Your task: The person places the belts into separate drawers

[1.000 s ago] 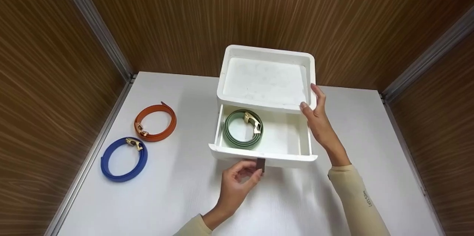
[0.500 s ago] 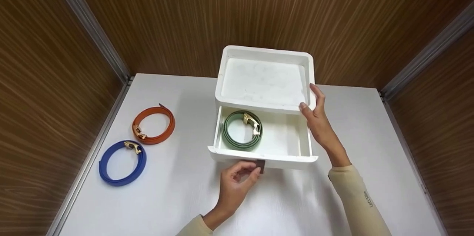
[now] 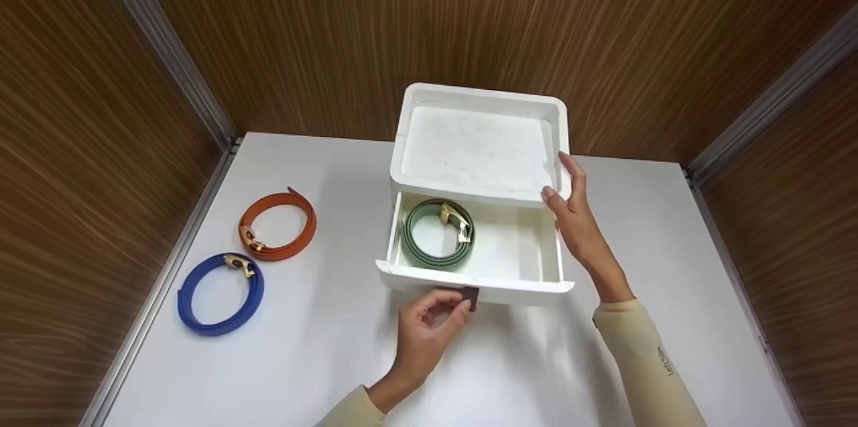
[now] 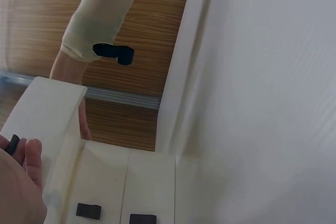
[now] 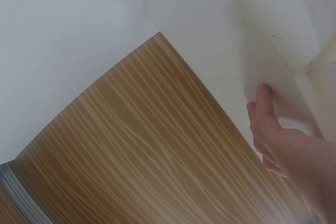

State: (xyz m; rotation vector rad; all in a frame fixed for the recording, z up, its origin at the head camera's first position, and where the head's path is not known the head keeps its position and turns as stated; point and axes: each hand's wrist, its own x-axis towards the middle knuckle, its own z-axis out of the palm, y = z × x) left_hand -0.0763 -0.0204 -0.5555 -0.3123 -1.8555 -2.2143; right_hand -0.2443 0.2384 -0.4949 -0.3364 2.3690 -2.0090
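One white drawer (image 3: 513, 253) stands pulled out from the white cabinet (image 3: 479, 145), with a coiled green belt (image 3: 439, 261) in its left part. The left hand (image 3: 422, 340) pinches the dark tab (image 3: 473, 298); the right hand (image 3: 580, 222), thumb and fingers apart, grips the cabinet's near right corner. Orange (image 3: 285, 253) and blue (image 3: 214, 329) belts lie coiled at left. The right sleeve (image 3: 647, 353) carries small lettering, perhaps beginning "Lets", the rest unreadable.

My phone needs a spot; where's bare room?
Free: the top tray, left of the right hand; the drawer, right of the green belt; the tabletop between orange belt and drawer. Crowded: by the blue belt, close to the orange; the handle the left hand pinches.
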